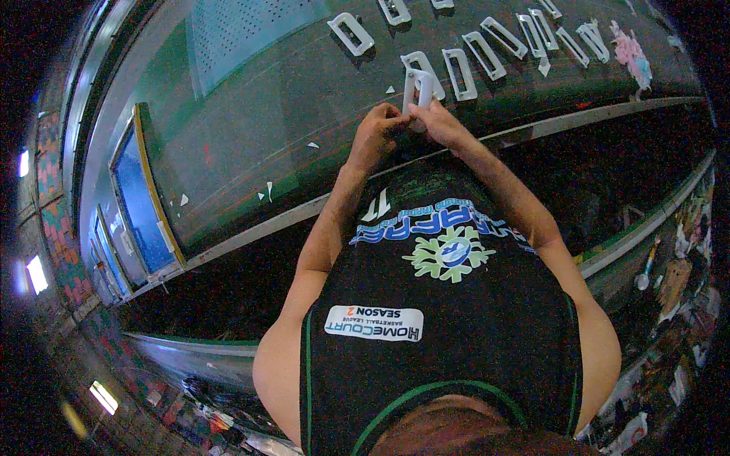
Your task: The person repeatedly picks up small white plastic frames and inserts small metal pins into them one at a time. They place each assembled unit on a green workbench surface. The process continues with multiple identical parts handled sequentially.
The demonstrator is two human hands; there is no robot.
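Both hands meet at the front edge of a dark green table (251, 144). Between them stands a white, rounded rectangular frame-like piece (411, 85) with a long slot through it. My right hand (441, 125) is closed around its lower right side. My left hand (379, 131) has its fingers pinched together at the piece's lower left end; whether they grip the piece itself or something small there is hard to make out. Just behind the held piece lies a similar white slotted piece (437, 85), partly covered by it.
Several more white slotted pieces (458, 74) lie across the far right tabletop. Beyond them is a crumpled pink and pale-blue heap (630, 57). Small white scraps (313, 144) dot the surface. A translucent perforated sheet (251, 34) lies at the back, and a wood-edged blue screen frame (141, 197) at left.
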